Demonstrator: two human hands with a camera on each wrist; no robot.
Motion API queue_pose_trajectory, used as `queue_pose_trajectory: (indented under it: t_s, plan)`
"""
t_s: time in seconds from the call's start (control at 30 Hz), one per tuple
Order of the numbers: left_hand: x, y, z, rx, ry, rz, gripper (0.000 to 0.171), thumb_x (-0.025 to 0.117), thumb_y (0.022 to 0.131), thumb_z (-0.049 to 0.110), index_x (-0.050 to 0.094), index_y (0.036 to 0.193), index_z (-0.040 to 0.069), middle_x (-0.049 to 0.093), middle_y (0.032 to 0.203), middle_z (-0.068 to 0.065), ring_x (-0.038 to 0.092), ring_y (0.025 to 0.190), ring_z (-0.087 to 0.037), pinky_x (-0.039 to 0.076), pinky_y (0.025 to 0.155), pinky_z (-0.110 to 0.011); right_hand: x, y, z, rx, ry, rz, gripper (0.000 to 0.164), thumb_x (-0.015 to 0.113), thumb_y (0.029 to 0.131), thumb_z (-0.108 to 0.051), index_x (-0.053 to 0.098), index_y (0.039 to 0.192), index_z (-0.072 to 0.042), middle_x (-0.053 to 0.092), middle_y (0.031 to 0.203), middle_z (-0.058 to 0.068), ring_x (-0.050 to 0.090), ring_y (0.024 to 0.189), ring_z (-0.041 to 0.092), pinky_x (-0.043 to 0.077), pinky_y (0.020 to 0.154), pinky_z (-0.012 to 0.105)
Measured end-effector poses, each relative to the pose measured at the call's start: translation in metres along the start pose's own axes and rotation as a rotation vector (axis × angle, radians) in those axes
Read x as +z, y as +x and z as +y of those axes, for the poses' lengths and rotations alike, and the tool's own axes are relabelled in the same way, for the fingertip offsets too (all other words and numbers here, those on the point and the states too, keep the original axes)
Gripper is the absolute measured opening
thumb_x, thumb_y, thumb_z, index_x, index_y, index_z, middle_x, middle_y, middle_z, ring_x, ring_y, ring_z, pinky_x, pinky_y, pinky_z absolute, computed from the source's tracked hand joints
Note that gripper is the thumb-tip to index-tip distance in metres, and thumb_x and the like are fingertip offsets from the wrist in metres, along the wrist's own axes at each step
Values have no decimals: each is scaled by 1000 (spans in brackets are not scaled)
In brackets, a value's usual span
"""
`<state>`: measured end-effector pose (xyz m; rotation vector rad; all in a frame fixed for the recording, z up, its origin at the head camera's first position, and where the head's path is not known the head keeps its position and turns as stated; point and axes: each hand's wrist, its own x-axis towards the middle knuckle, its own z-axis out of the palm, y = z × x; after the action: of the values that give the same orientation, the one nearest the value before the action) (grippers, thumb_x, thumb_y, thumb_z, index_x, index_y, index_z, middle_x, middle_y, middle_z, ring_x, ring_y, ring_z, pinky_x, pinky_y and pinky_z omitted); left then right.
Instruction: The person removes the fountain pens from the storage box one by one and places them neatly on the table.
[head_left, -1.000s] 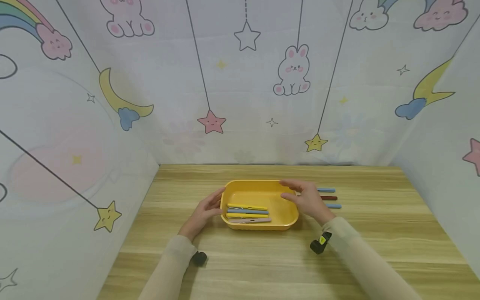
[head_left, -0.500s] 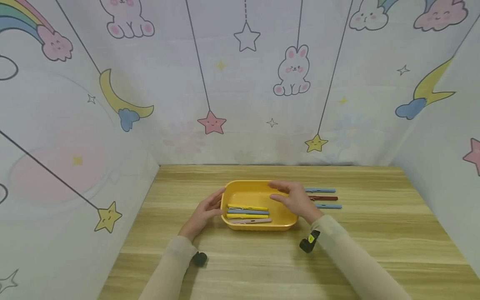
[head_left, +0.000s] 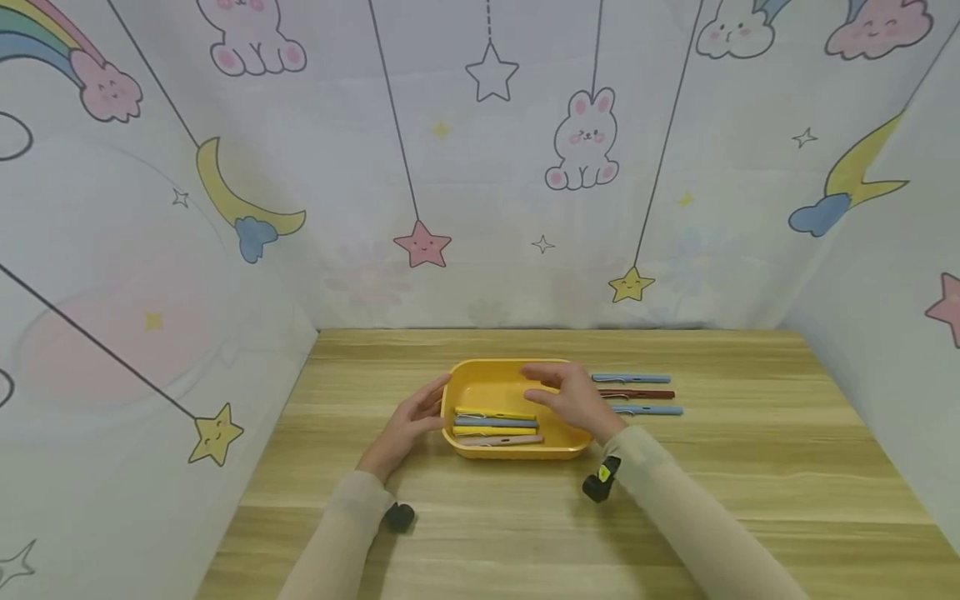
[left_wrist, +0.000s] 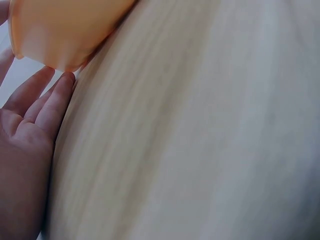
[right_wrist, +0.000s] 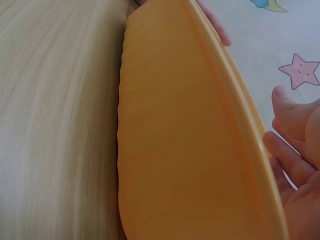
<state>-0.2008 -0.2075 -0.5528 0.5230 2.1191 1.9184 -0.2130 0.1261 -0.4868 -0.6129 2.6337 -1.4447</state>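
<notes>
In the head view, I see that the right hand (head_left: pixel 570 402) has slid leftward, farther over the tray (head_left: pixel 483 389), and this bares more of the three pens (head_left: pixel 637 394) lying apart just right of it: blue, dark red, blue. Its thumb stands away from the fingers, and I see nothing between them. I judge that this leaves it closer to the four pens (head_left: pixel 495 423) lying in the tray's front left part: yellow, blue, yellow and pinkish, counting toward me. Those have stayed put. So has the left hand (head_left: pixel 407 427), its fingers stretched against the tray's left end. The tray sits upright mid-surface.

The surface (head_left: pixel 480 525) is pale, streaky wood grain. White sheets (head_left: pixel 495 192) close off the back and sides, printed with stars, rabbits and clouds.

In the left wrist view, I find the left fingertips touching the tray's outer wall, not wrapped round it; streaked wood fills most of the rest.

In the right wrist view, the tray's long side hides the pens. Beyond its rim the right hand's fingers bend loosely, holding nothing that I can see.
</notes>
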Motion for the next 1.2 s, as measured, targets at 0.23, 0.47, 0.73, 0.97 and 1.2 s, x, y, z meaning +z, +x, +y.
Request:
queue_pose_trajectory:
  t_s: [0.23,0.47,0.73,0.97,1.2]
  plan:
    - [-1,1,-2,14,-5,-4,70,65,101,5,39,164,21,35,169,-10,35,155,-35,29,125,-51,6,5,2,7,-48,-32,45,76,98,-16,67,141,-5,69,139,13,65,128,32,52,109,50]
    - [0,1,-1,20,-4,-1,70,66,101,6,39,164,19,36,169,-9,35,155,-33,30,124,-47,12,9,2,18,-55,-45,45,77,96,-13,68,139,-3,71,135,14,68,125,32,54,107,48]
    - [0,1,-3,36,5,-4,69,65,102,5,38,164,16,34,170,-11,34,155,-35,29,125,-50,20,9,3,100,-16,-99,41,78,95,-10,71,135,-7,73,132,9,68,124,29,54,107,49]
    - [1,1,-2,18,-1,3,70,66,101,6,40,164,20,36,169,-9,35,155,-33,29,125,-50,24,7,7,73,-50,-180,39,76,95,-5,71,134,-4,73,132,11,70,120,30,57,102,47]
    - [0,1,-1,25,3,-2,71,67,100,6,39,164,18,35,169,-11,35,154,-34,30,124,-49,25,6,5,79,-35,-204,38,73,97,-2,69,135,-1,71,133,15,69,122,33,57,102,47]
